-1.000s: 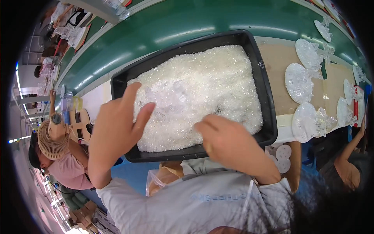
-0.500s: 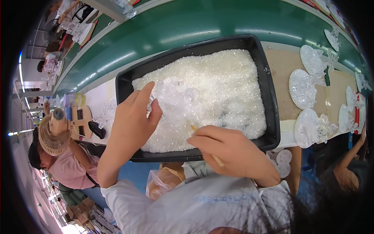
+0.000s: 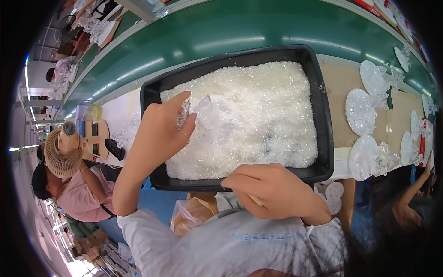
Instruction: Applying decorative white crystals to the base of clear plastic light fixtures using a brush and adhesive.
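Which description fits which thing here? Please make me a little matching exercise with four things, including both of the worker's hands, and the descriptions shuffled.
Things:
1. Left hand
2. Right hand
3. Fan
4. Tray

Descriptions:
A. Black, holding a bed of whitish, glittering flakes
B. Gripping a thin, pale stick
C. Beige, with a round grille
D. Holding a clear piece

Right pairs: 1-D; 2-B; 3-C; 4-A
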A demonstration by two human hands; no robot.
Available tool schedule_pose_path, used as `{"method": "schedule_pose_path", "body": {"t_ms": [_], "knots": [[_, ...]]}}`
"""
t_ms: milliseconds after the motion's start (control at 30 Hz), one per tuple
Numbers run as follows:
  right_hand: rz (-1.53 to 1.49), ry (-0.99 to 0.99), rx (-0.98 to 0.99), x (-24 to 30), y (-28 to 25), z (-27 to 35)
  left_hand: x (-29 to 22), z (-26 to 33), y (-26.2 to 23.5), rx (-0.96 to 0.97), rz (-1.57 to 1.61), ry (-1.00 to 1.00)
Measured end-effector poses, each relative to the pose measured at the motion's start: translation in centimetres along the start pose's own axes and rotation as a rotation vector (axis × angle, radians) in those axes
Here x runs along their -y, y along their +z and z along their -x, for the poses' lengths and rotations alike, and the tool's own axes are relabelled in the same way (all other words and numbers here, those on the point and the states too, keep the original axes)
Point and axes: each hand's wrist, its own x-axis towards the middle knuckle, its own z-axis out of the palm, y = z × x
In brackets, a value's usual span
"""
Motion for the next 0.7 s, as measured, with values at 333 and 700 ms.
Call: {"method": "schedule_pose_path", "body": {"t_ms": [333,700], "knots": [[-0.050,-0.068,-0.272,1.0,-1.7,1.4,-2.0,1.7,-1.2,-0.101,-0.276,0.332],[0.243,-0.171,-0.461,1.6,-7.3,-1.6,-1.2,5.2,-0.3,-0.306,-0.886,1.010]]}}
